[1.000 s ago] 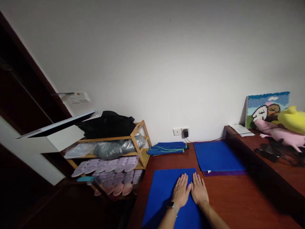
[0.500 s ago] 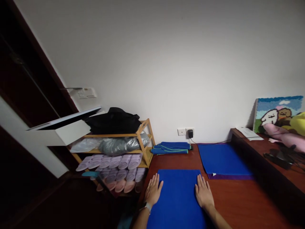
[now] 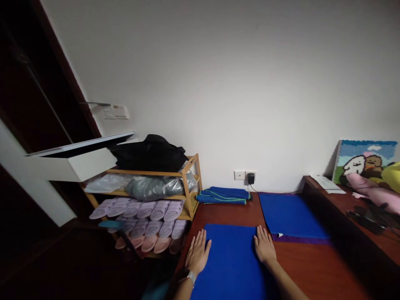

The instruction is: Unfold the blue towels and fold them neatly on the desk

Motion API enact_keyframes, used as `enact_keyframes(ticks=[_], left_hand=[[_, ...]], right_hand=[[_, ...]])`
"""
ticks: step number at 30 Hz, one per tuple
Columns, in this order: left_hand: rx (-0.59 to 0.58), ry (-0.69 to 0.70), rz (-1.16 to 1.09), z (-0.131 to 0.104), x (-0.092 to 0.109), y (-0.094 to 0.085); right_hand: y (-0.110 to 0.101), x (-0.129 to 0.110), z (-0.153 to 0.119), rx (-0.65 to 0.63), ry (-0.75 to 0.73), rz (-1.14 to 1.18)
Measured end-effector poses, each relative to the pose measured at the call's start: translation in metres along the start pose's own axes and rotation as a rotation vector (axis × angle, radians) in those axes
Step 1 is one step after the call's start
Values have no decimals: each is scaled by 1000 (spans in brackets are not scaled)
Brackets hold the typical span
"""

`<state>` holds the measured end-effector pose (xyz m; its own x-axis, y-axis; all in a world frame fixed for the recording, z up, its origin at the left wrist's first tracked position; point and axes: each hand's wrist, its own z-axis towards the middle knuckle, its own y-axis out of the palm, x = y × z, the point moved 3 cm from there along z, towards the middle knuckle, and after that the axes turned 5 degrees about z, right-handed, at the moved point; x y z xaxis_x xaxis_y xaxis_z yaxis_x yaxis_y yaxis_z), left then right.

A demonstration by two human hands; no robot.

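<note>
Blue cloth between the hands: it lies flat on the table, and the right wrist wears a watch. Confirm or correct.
Wrong wrist: the head view shows the watch on the left one. The blue cloth does lie flat on the table between left hand and right hand.

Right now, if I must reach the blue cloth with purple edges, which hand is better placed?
Probably the right hand. It lies at the right edge of the near blue cloth, on the side toward the purple-edged blue cloth. The left hand is at the opposite edge, farther away.
</note>
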<state>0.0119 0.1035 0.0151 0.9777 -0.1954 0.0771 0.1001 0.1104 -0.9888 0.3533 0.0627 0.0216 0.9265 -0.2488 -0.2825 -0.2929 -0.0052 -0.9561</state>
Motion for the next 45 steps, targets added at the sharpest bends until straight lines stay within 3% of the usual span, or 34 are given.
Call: enact_keyframes(ticks=[6,10,12,15,19,22,24,26,32,35,38,45], left_hand=[[-8,7,47,0,-3,1],[-1,-24,85,9,9,-16],[46,17,55,16,38,-28],[64,257,-58,23,111,-33],[-45,436,-180,22,205,-6],[-52,460,-226,23,231,16],[-39,456,-225,25,224,22],[-35,421,-198,29,198,19],[-78,175,-54,42,73,-11],[-66,95,-10,43,26,-16],[-44,71,2,43,7,-11],[-54,67,15,50,6,-7]], right_hand=[[9,4,3,40,-36,7],[8,3,3,47,-40,22],[6,3,3,42,-35,39],[5,3,3,47,-38,56],[14,7,3,39,-86,-12],[22,11,5,24,-131,-47],[24,12,6,37,-121,-38],[23,12,7,55,-88,-22],[18,10,6,51,-45,-2],[19,10,6,59,-47,-3],[19,11,6,68,-50,4],[10,8,4,53,-40,34]])
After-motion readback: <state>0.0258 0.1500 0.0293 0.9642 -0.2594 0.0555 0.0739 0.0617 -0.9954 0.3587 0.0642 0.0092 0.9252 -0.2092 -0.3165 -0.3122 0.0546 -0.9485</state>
